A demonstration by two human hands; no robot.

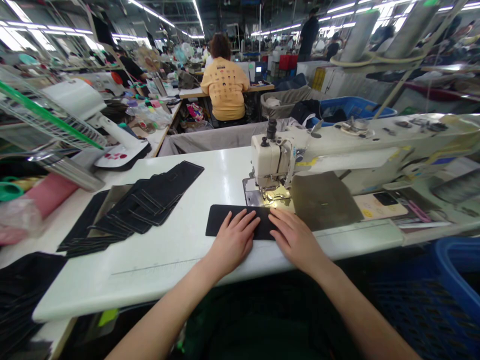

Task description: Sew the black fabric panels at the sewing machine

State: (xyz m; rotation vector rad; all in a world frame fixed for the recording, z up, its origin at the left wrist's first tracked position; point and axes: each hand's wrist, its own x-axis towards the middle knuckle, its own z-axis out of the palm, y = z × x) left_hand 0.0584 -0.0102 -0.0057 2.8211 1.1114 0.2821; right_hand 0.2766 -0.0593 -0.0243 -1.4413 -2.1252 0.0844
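A dark rectangular fabric piece (217, 220) lies flat on the white sewing table, its far edge by the needle plate of the sewing machine (270, 162). My left hand (237, 232) rests on its middle with fingers stretched out. On its right end lies my right hand (294, 235), fingers extended and close to the lit presser foot (275, 194). Both palms face down, pressing the cloth rather than gripping it. An olive-brown sheet (324, 197) lies under the machine arm, right of my right hand.
Overlapping dark stitched pieces (146, 205) fan out on the left of the table, with another dark pile (28, 280) at the lower left. A phone (380, 205) and pink scissors (419, 211) lie right. A blue basket (457, 270) stands lower right. A person in yellow (227, 87) sits ahead.
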